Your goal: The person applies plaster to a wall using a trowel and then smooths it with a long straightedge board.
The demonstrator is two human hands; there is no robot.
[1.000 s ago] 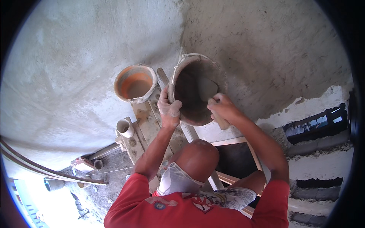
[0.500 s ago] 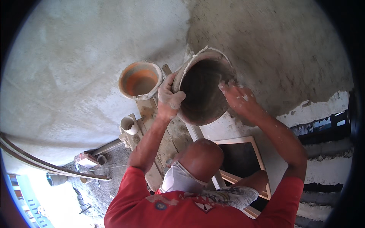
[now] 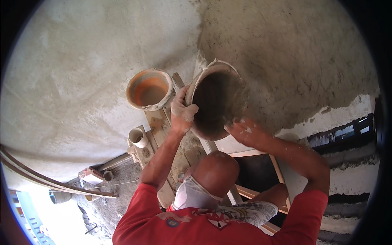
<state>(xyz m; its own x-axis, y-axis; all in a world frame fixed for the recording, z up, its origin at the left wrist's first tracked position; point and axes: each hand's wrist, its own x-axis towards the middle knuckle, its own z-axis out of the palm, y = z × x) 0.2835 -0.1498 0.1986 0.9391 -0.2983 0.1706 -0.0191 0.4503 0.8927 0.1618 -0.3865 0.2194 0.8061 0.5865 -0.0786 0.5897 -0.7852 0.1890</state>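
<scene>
A round bucket (image 3: pixel 218 96) is held up tilted, its dark mouth toward me and a pale cord-like strip along its rim. Grey smears coat its inside. My left hand (image 3: pixel 182 113), dusty with grey residue, grips the left side of the rim with the thumb over the edge. At the near right of the mouth is my right hand (image 3: pixel 247 131), fingers curled and spotted with pale splashes. Whatever those fingers hold, if anything, is lost against the dark inside.
Wooden planks (image 3: pixel 185 141) run beneath the bucket. On them stand an orange-lined bucket (image 3: pixel 150 90) and a white cup-like container (image 3: pixel 138 138). The plastered wall (image 3: pixel 281 57) rises close ahead. A framed dark panel (image 3: pixel 257 171) is below right; a curved strip (image 3: pixel 53 178) crosses at left.
My right hand has moved down and left along the bucket's mouth, toward its near edge. The bucket has shifted slightly nearer, with my left hand still on its rim.
</scene>
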